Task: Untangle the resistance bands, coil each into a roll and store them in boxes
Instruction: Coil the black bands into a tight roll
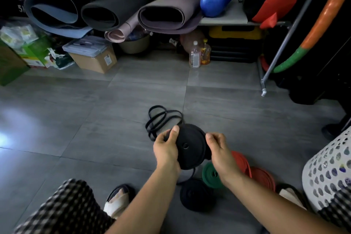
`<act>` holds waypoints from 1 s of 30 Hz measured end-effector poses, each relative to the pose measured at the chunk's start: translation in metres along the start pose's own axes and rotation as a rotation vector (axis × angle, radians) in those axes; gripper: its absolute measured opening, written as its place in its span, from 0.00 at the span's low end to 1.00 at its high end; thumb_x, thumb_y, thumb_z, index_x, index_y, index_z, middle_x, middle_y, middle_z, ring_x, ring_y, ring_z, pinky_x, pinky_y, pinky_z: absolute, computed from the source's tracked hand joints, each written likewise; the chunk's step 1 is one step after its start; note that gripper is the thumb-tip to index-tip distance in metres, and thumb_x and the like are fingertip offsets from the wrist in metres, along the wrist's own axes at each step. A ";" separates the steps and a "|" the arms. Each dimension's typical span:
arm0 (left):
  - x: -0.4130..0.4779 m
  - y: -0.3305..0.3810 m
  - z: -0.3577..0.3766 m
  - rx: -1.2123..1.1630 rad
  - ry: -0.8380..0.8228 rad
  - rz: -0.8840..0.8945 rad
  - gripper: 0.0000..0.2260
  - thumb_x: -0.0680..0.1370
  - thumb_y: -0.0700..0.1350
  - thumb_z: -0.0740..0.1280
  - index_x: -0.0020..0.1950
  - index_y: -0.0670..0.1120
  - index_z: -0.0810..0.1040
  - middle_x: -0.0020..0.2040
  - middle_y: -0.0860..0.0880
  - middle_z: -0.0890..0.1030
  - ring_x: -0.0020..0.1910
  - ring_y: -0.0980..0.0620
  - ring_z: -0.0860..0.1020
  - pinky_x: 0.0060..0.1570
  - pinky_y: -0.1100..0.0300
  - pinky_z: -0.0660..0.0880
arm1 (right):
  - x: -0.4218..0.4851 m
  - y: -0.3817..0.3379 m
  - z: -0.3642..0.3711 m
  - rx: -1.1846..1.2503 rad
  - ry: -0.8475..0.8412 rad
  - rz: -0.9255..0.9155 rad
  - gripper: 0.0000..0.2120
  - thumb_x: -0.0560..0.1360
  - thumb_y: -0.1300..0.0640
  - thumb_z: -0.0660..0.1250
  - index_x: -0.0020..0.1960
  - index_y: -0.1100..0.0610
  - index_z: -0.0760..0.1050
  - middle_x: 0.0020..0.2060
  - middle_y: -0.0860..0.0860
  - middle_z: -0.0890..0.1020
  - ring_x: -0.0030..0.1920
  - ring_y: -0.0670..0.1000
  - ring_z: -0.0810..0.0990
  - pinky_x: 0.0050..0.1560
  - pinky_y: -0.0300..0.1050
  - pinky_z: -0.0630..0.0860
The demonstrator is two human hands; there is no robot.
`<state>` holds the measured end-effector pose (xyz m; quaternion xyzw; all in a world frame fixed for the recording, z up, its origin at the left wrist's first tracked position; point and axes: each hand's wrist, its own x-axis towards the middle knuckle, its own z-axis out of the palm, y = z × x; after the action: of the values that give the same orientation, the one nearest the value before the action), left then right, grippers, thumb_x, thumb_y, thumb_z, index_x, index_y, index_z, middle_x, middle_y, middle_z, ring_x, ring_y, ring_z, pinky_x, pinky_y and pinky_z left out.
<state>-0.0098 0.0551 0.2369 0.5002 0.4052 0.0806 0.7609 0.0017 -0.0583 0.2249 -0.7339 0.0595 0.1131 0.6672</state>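
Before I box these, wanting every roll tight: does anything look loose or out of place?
Yes. The large black rubber band roll between left grip and right grip is unfinished: a tail dangles below it, and uncoiled black loops lie tangled on the grey tiled floor beyond. The green roll and small black roll look tidy.

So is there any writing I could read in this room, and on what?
"5" plus a cut-off letter: white, on the dark object at far left.
White label on the brown cardboard box: too small to read.
Labels on the clear plastic bottle and the amber bottle: blurred.
Print on the green carton: blurred.
Black coiled resistance band in the left hand and right hand: no writing.
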 end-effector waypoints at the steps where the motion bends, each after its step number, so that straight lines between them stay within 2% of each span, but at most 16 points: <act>1: 0.003 -0.022 -0.002 -0.004 0.068 -0.049 0.11 0.74 0.48 0.69 0.51 0.41 0.78 0.46 0.44 0.80 0.45 0.45 0.78 0.47 0.52 0.77 | 0.000 0.014 0.002 -0.001 0.052 0.044 0.04 0.79 0.57 0.57 0.49 0.58 0.67 0.40 0.47 0.73 0.45 0.48 0.72 0.49 0.40 0.64; 4: 0.006 -0.090 -0.021 0.010 0.290 -0.179 0.14 0.74 0.48 0.69 0.51 0.37 0.78 0.51 0.38 0.80 0.52 0.39 0.78 0.55 0.47 0.75 | -0.006 0.067 0.006 -0.112 0.150 0.164 0.08 0.79 0.60 0.57 0.48 0.65 0.71 0.42 0.59 0.76 0.49 0.57 0.74 0.41 0.43 0.60; 6: 0.004 -0.128 -0.038 0.052 0.425 -0.242 0.13 0.75 0.45 0.68 0.51 0.36 0.78 0.50 0.37 0.80 0.52 0.39 0.77 0.53 0.51 0.73 | -0.019 0.116 0.011 -0.169 0.130 0.309 0.12 0.79 0.60 0.57 0.47 0.68 0.74 0.45 0.63 0.78 0.53 0.62 0.76 0.45 0.46 0.64; 9: 0.002 -0.168 -0.061 0.078 0.555 -0.305 0.14 0.75 0.44 0.68 0.52 0.34 0.77 0.51 0.38 0.79 0.50 0.40 0.77 0.49 0.56 0.69 | -0.035 0.183 0.017 -0.247 0.066 0.480 0.12 0.77 0.58 0.61 0.35 0.56 0.72 0.40 0.61 0.78 0.50 0.61 0.77 0.48 0.47 0.70; 10: 0.004 -0.179 -0.066 0.077 0.570 -0.324 0.14 0.75 0.44 0.68 0.53 0.34 0.78 0.52 0.37 0.80 0.51 0.39 0.77 0.49 0.55 0.70 | -0.036 0.195 0.018 -0.250 0.043 0.530 0.11 0.77 0.58 0.61 0.36 0.57 0.73 0.40 0.60 0.77 0.49 0.59 0.77 0.45 0.44 0.68; 13: 0.024 -0.203 -0.069 0.114 0.591 -0.326 0.12 0.74 0.45 0.68 0.50 0.36 0.78 0.52 0.36 0.80 0.52 0.39 0.77 0.50 0.55 0.71 | -0.028 0.216 0.017 -0.276 0.010 0.589 0.10 0.79 0.56 0.58 0.53 0.61 0.74 0.47 0.57 0.76 0.54 0.57 0.76 0.40 0.39 0.63; 14: 0.033 -0.209 -0.066 0.148 0.600 -0.313 0.11 0.74 0.45 0.69 0.50 0.37 0.78 0.51 0.37 0.80 0.52 0.40 0.77 0.51 0.55 0.71 | -0.022 0.223 0.015 -0.283 0.027 0.552 0.08 0.78 0.57 0.58 0.54 0.59 0.71 0.48 0.56 0.75 0.54 0.57 0.76 0.40 0.38 0.62; 17: 0.060 -0.222 -0.056 0.231 0.594 -0.255 0.10 0.74 0.45 0.69 0.50 0.39 0.77 0.48 0.41 0.79 0.49 0.43 0.77 0.51 0.54 0.71 | -0.001 0.235 0.014 -0.294 0.089 0.482 0.02 0.77 0.59 0.60 0.48 0.57 0.67 0.44 0.55 0.75 0.44 0.55 0.74 0.39 0.41 0.63; 19: 0.077 -0.231 -0.049 0.272 0.588 -0.222 0.09 0.75 0.45 0.68 0.50 0.40 0.77 0.46 0.43 0.79 0.48 0.46 0.76 0.52 0.54 0.71 | 0.010 0.247 0.016 -0.309 0.074 0.492 0.04 0.77 0.58 0.61 0.47 0.59 0.68 0.41 0.53 0.75 0.42 0.53 0.72 0.44 0.44 0.68; 22: 0.094 -0.247 -0.040 0.338 0.543 -0.186 0.06 0.75 0.44 0.68 0.47 0.42 0.77 0.45 0.45 0.78 0.47 0.48 0.75 0.50 0.57 0.70 | 0.013 0.270 0.016 -0.367 0.045 0.526 0.17 0.74 0.55 0.66 0.59 0.62 0.70 0.53 0.56 0.74 0.54 0.53 0.72 0.55 0.43 0.67; 25: 0.104 -0.265 -0.036 0.363 0.498 -0.208 0.04 0.75 0.44 0.68 0.46 0.45 0.76 0.45 0.46 0.78 0.48 0.48 0.76 0.51 0.56 0.72 | 0.016 0.286 0.011 -0.475 0.121 0.521 0.20 0.72 0.55 0.69 0.60 0.62 0.72 0.56 0.62 0.74 0.58 0.58 0.72 0.52 0.38 0.65; 27: 0.111 -0.278 -0.036 0.433 0.454 -0.176 0.05 0.75 0.45 0.67 0.49 0.45 0.78 0.48 0.46 0.78 0.54 0.46 0.75 0.57 0.51 0.72 | 0.021 0.292 0.010 -0.476 0.166 0.523 0.20 0.72 0.56 0.69 0.61 0.63 0.72 0.58 0.62 0.74 0.59 0.59 0.72 0.50 0.37 0.64; 30: 0.117 -0.289 -0.035 0.538 0.444 -0.195 0.09 0.76 0.46 0.66 0.54 0.46 0.80 0.54 0.50 0.67 0.63 0.47 0.64 0.66 0.49 0.64 | 0.025 0.297 0.015 -0.488 0.235 0.550 0.22 0.73 0.55 0.68 0.62 0.64 0.70 0.60 0.63 0.73 0.60 0.60 0.73 0.55 0.45 0.68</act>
<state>-0.0387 0.0010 -0.0709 0.6120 0.6131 0.0048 0.4996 -0.0462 -0.0722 -0.0697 -0.8357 0.3014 0.2139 0.4061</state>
